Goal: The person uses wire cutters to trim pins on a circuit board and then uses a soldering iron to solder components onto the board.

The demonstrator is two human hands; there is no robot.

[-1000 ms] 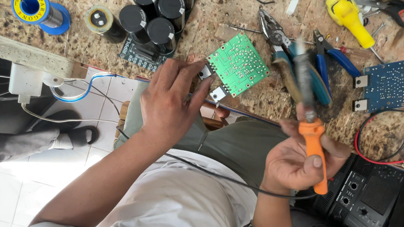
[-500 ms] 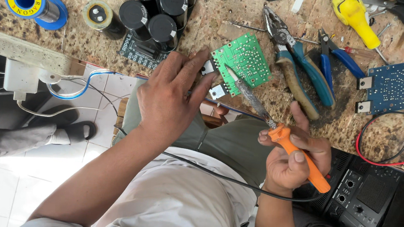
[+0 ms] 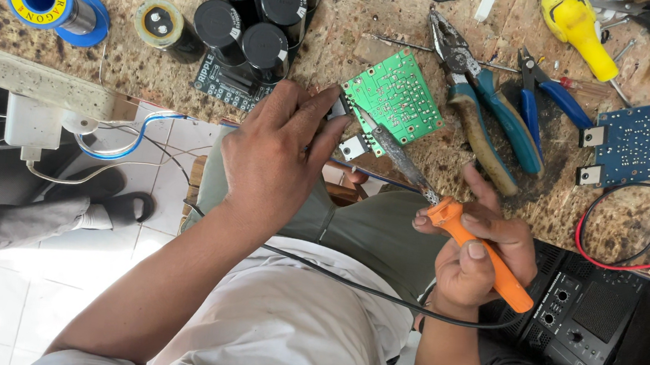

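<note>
Head view: the iron (image 3: 450, 220), gripped in the right hand (image 3: 482, 259), has swung down onto the green board (image 3: 395, 93); left hand (image 3: 279, 161) fingers pinch the board's edge at the bench rim.

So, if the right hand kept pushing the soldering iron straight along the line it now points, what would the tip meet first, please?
Most likely the green circuit board: the right hand aims the soldering iron up-left at its near corner, by the left hand fingertips. Whether the tip already touches is unclear.
</note>
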